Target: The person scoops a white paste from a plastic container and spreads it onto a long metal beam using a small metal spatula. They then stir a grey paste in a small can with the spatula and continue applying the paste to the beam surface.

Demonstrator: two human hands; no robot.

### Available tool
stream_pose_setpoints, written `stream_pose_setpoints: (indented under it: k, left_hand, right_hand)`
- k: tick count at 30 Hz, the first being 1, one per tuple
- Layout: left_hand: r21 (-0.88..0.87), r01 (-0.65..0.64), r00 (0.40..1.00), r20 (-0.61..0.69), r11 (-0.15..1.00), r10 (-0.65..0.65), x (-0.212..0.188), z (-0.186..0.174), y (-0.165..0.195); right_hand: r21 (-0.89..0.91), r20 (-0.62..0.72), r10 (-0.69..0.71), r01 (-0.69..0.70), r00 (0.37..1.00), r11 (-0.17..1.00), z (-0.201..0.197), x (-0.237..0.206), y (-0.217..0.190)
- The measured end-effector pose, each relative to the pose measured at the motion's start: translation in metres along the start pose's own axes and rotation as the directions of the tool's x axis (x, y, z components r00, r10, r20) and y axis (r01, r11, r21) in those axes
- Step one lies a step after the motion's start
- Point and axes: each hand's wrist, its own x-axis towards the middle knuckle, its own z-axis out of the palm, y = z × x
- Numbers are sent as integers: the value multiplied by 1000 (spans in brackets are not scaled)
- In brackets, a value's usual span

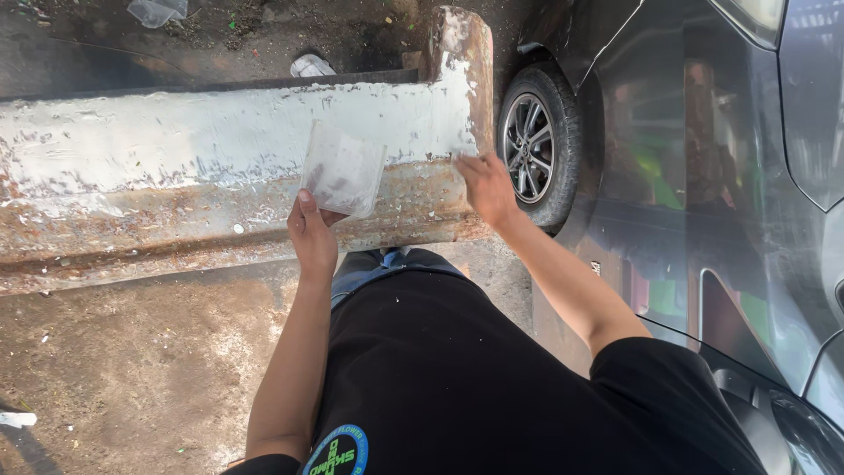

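Against the barrier (pixel 176 167), left hand (pixel 314 237) gripping upright clear bag (pixel 343 169)

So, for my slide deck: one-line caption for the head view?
Left hand holds a clear plastic sheet against a rusty white-painted barrier; right hand touches its edge beside a dark car.

A long concrete barrier (pixel 176 167), its white paint flaking over rust-brown patches, runs across bare, stained ground (pixel 132 369). Beyond the barrier, a crumpled clear plastic bag (pixel 156 10) and a pale scrap of litter (pixel 311 66) lie on dark soil. At the barrier's right end, a dark car (pixel 703 176) stands with its tyre (pixel 538 145) on the ground, just beside the concrete.
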Motion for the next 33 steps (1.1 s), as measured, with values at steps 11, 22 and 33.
stream_pose_setpoints:
  k: [11,22,33]
  left_hand:
    - [-6,0,1000,-11,1000,0,-18,17,-12]
    - [-284,63,980,-162,957,-112,-57,-25,-37]
    - [-237,82,996,42,968,-74,-25,-87,0]
  right_hand:
    - [57,-310,109,-96,944,994,-3,10,9]
    - [19,-216,114,-112,970,994,10,-51,-54]
    - [27,-325,297,-305,898,952,18,14,-82]
